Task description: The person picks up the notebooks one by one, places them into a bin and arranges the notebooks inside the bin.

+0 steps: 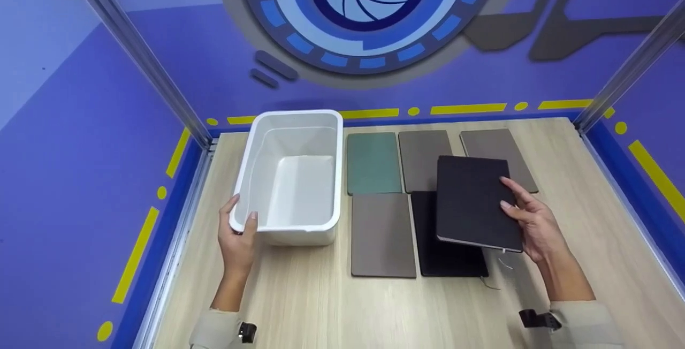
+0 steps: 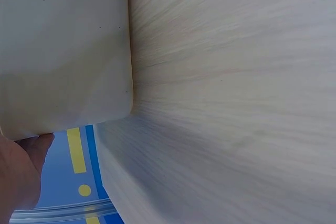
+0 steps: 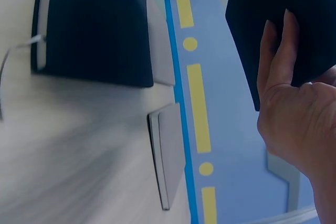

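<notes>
My left hand (image 1: 235, 234) grips the near left corner of a white plastic bin (image 1: 339, 177), thumb on the near rim and fingers at its left side. The bin stands on the table with a bare floor inside; its outer wall (image 2: 63, 51) fills the upper left of the left wrist view. My right hand (image 1: 540, 228) holds a black notebook (image 1: 473, 199) by its right edge, raised and tilted, with a ribbon hanging from its lower edge. Beneath it, partly hidden, lies another black notebook (image 1: 452, 263), whose cover (image 3: 100, 30) shows in the right wrist view.
Right of the bin lie a green notebook (image 1: 373, 162) and a grey-brown notebook (image 1: 383, 235) in front of it. Two more grey-brown ones, a middle notebook (image 1: 425, 151) and a right notebook (image 1: 489, 143), lie at the back, partly covered. Blue-purple panels (image 1: 176, 81) enclose the wooden table.
</notes>
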The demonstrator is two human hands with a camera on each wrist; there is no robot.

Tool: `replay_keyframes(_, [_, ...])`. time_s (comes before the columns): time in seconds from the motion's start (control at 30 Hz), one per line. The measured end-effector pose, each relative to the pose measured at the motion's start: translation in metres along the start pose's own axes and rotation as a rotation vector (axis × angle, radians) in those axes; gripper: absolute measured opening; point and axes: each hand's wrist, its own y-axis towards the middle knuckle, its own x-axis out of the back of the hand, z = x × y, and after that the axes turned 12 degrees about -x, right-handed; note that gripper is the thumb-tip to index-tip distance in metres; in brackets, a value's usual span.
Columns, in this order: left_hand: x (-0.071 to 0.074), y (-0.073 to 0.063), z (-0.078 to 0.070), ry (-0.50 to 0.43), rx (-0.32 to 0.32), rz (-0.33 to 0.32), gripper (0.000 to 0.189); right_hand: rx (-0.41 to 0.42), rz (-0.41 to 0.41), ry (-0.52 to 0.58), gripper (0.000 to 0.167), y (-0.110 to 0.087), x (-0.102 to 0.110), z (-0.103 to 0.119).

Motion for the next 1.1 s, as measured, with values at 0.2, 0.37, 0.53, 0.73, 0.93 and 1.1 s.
replay_keyframes(0.2, [0.000, -0.001, 0.001, -0.026, 0.009, 0.002, 0.056, 0.027, -0.030, -0.057, 0.065, 0.011, -0.016, 0.000])
replay_keyframes(0.37, [-0.001, 0.000, -0.001, -0.044, 0.016, -0.003, 0.057, 0.023, -0.061, -0.090, 0.068, 0.022, -0.030, 0.000])
replay_keyframes(0.53, [-0.001, 0.000, -0.002, -0.043, 0.032, 0.000, 0.056, 0.015, -0.087, -0.114, 0.070, 0.033, -0.046, -0.001])
replay_keyframes(0.73, [0.000, 0.001, -0.002, -0.041, 0.045, 0.000, 0.056, 0.013, -0.082, -0.117, 0.070, 0.045, -0.067, -0.002])
replay_keyframes(0.93, [0.000, 0.001, -0.003, -0.042, 0.047, 0.002, 0.056, 0.003, -0.071, -0.094, 0.066, 0.058, -0.091, -0.001])
replay_keyframes(1.1, [-0.001, 0.001, -0.003, -0.028, 0.048, 0.000, 0.056, 0.009, -0.056, -0.066, 0.062, 0.069, -0.116, 0.001])
